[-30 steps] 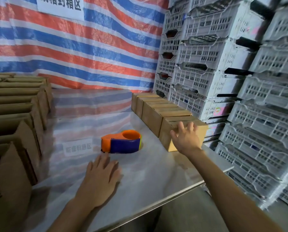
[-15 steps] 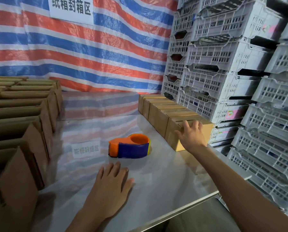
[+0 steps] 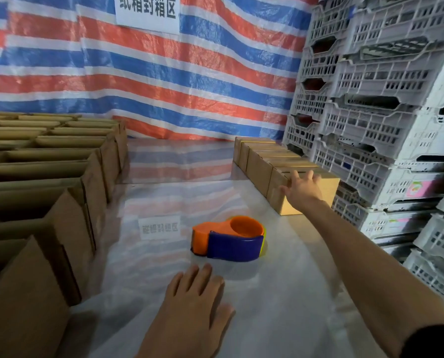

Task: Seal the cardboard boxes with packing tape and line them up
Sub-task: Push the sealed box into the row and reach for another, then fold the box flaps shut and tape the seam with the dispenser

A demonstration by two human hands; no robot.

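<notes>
Red, white and blue tarp [image 3: 164,81]: striped sheet hanging across the whole far side, behind the table.
Crates [image 3: 370,99]: grey-white slotted plastic, stacked in tall columns down the right side, just beside the table's right edge.
Table [image 3: 280,293]: shiny metal top that mirrors the tarp's stripes, running from the near edge to the tarp.
Open boxes [image 3: 48,177]: brown cardboard with flaps up, packed in rows along the left side from near to far.
Closed boxes [image 3: 262,161]: brown cardboard with flaps down, touching side by side in one row on the right of the table, along the crates. Whether they carry tape cannot be told.
Nearest box [image 3: 280,200]: last in that row at its near end, flush against its neighbour.
Sign [image 3: 148,11]: white sheet with dark characters, fixed high on the tarp.
Left hand [image 3: 195,301]: released, palm down and flat on the table at near centre, fingers straight. It is just near of the tape dispenser and apart from it.
Tape dispenser [image 3: 228,239]: orange body with a blue band, lying on the table at centre, between the two hands, untouched.
Right hand [image 3: 302,189]: released, arm stretched far right, with spread straight fingers resting on the top of the nearest box.
</notes>
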